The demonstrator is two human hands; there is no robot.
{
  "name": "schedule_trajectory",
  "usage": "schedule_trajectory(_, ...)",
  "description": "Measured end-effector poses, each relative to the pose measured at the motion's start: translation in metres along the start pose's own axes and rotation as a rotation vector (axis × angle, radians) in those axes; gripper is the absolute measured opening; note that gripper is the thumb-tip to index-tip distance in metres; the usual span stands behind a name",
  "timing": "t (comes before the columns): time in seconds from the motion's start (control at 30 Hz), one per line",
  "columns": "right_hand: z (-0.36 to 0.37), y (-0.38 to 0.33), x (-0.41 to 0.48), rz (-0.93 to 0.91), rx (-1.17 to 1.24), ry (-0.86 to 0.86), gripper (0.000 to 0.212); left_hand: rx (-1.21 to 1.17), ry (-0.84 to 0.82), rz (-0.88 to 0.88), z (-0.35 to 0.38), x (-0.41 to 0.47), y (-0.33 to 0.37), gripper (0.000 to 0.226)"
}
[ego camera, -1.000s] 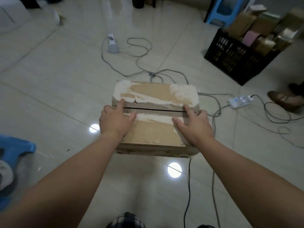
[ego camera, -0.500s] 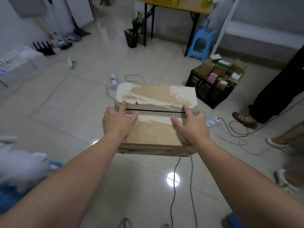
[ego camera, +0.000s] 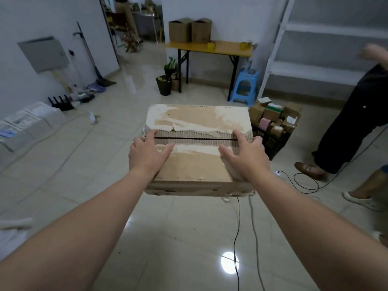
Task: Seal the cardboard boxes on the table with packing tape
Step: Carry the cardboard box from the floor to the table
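Cardboard box [ego camera: 195, 166] is in the air in front of me, above the tiled floor [ego camera: 178, 238] and not on any table. It lies flat, with the top flaps closed and a thin dark seam [ego camera: 193, 139] running from left to right.

My left hand [ego camera: 150, 154] lies at the left end of the top and my right hand [ego camera: 244, 159] at the right end. The fingers [ego camera: 149, 137] that show are nearly straight and reach to the seam, and the thumbs are spread inward over the near flap. Both hands press flat on the board. I cannot see whether other fingers go down the sides.

I judge that the box is rather light, because two flat hands carry it with the arms stretched. The board looks stiff but worn: the outer paper is torn off in pale patches and the ribs are bare along the seam. This surface is rough, not slippery, and tape may hold badly on it. I would take hold at the two short sides, low, and not by the flaps.

A black cable [ego camera: 237, 227] crosses the floor below. To the far right is a black crate [ego camera: 270, 141] of small parcels, and a person [ego camera: 344, 131] in dark trousers stands further right. Far behind is a yellow table [ego camera: 210, 48] with two brown boxes [ego camera: 190, 30].
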State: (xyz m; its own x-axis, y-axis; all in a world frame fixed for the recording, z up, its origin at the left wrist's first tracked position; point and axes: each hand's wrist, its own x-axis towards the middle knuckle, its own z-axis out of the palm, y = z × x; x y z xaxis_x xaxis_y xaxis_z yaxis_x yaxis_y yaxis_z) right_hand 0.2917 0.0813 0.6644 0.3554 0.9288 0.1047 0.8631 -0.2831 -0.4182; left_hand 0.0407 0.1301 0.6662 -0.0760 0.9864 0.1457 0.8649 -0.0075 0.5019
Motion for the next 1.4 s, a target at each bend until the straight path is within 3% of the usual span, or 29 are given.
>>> schedule_trajectory(0.33,0.028,-0.038,0.098,0.000,-0.007,0.026,0.075,-0.039,0.006,-0.001,0.002,0.104,-0.012,0.066)
schedule_trajectory(0.83,0.052,-0.090,0.357,-0.078,0.058,0.036,0.075,-0.130,0.012,-0.028,0.042,0.354,0.028,0.070)
schedule_trajectory(1.1,0.118,-0.117,0.475,-0.004,0.095,0.035,0.074,-0.120,-0.023,-0.012,0.092,0.498,0.014,0.069)
schedule_trajectory(1.4,0.211,-0.200,0.637,0.138,0.169,0.033,0.072,-0.057,-0.102,0.046,0.130,0.713,-0.031,0.072)
